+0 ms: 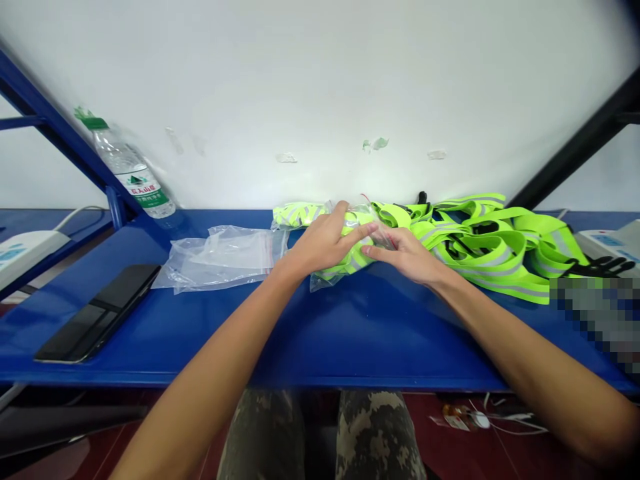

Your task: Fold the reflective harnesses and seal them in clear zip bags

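A clear plastic bag (350, 260) with a folded neon-yellow reflective strap inside lies at the middle of the blue table. My left hand (327, 240) rests over the bag's left part, fingers spread across it. At the bag's right end, my right hand (403, 253) pinches the open edge near its red line, thumb below. Loose neon straps (490, 250) with grey stripes and black buckles are heaped to the right. Another neon bundle (297, 215) sits behind my left hand. Flat empty clear bags (220, 257) lie left of my left hand.
A black phone (100, 313) lies at the table's left. A water bottle (133, 167) leans against the white wall at the back left. White power strips (30, 250) stand at both sides. The blue table's front edge (350, 381) runs above camouflage-clad knees.
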A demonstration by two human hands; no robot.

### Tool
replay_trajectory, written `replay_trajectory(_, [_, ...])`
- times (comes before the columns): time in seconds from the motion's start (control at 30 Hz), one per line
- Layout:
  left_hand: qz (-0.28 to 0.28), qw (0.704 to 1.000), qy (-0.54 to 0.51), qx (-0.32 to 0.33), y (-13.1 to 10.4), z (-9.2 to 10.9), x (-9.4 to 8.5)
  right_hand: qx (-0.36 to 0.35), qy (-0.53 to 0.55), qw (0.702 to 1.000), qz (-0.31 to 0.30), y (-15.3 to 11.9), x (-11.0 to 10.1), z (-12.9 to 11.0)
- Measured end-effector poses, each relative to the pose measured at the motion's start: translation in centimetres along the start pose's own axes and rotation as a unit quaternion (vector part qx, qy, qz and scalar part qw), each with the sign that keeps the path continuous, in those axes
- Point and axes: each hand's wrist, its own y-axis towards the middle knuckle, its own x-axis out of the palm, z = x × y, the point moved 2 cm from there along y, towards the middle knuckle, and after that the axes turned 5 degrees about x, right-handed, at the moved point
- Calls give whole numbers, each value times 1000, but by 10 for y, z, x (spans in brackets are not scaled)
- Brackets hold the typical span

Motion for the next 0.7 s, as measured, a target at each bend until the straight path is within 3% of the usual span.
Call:
replay_trajectory(0.13, [-6, 1000, -12, 14, -1, 5, 3, -8, -35, 999, -16, 0, 2, -1])
replay_trajectory(0.27, [-9, 999, -8, 33, 0, 5, 7, 34, -61, 997, -32, 1, 2, 7])
replay_trajectory(0.33, [6, 1000, 0, 22, 1, 3, 7, 34, -38, 999, -8, 2, 1, 10])
replay_trajectory(0.5, [55, 998, -13, -19, 2, -1, 1, -1, 17, 992, 123, 2, -1, 11])
replay_trajectory(0.7, [49, 998, -30, -11, 1, 0, 2, -30, -87, 992, 88, -1, 2, -4])
